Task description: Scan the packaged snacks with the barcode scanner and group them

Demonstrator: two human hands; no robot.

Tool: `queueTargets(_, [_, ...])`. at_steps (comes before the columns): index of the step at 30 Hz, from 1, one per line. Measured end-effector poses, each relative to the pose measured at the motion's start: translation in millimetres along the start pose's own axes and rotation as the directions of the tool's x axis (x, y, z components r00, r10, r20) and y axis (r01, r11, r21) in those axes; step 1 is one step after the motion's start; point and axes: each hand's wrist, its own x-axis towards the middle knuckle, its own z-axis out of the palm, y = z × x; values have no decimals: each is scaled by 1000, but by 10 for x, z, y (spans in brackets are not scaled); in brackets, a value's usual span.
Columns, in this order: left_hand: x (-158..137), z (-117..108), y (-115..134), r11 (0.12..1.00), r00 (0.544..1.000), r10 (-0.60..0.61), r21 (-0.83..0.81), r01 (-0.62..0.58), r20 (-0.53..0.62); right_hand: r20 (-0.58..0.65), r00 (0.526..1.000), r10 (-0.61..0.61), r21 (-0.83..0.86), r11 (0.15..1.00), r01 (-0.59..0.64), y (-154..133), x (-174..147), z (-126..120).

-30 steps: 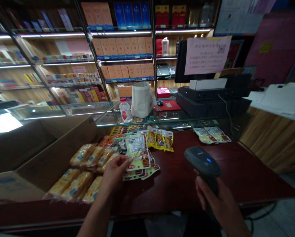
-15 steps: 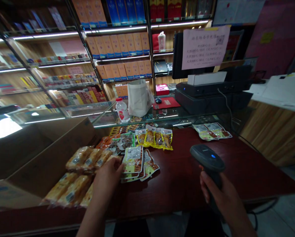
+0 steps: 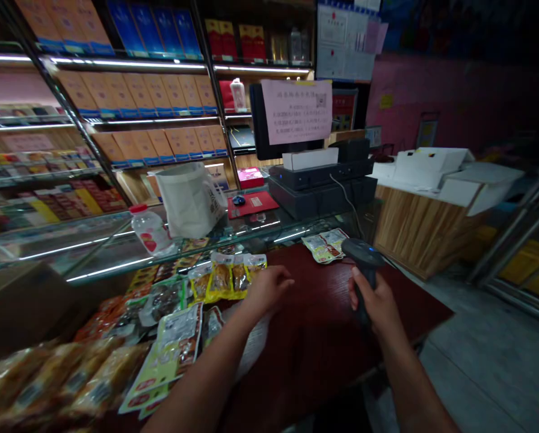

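The right hand (image 3: 380, 297) grips the dark grey plastic scanner (image 3: 363, 254) over the dark red wooden table (image 3: 314, 325). The left hand (image 3: 269, 288) is loosely curled (it looks empty), near yellow-and-clear plastic snack packs (image 3: 221, 278). A low arm swing could bump those packs crooked.

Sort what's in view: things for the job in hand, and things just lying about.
Likely in the job:
scanner, held in the right hand
yellow snack packs, by the left hand
green snack pouches

Apparently just lying about:
bottle
white bag
computer mouse
red mat
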Motion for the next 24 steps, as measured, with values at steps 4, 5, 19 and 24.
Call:
queueTargets(4, [642, 474, 26, 996, 999, -28, -86, 30, 33, -29, 999, 33, 51, 998, -32, 188, 123, -34])
queueTargets(5, [763, 573, 37, 995, 998, -51, -89, 53, 26, -38, 998, 39, 52, 998, -37, 222, 137, -38])
queueTargets(19, [1368, 1127, 120, 888, 883, -453, -152, 434, -122, -74, 996, 52, 16, 999, -51, 326, 201, -22])
queueTargets(24, [1304, 1093, -12, 840, 871, -470, -374, 392, -142, -87, 994, 71, 18, 997, -70, 350, 219, -35])
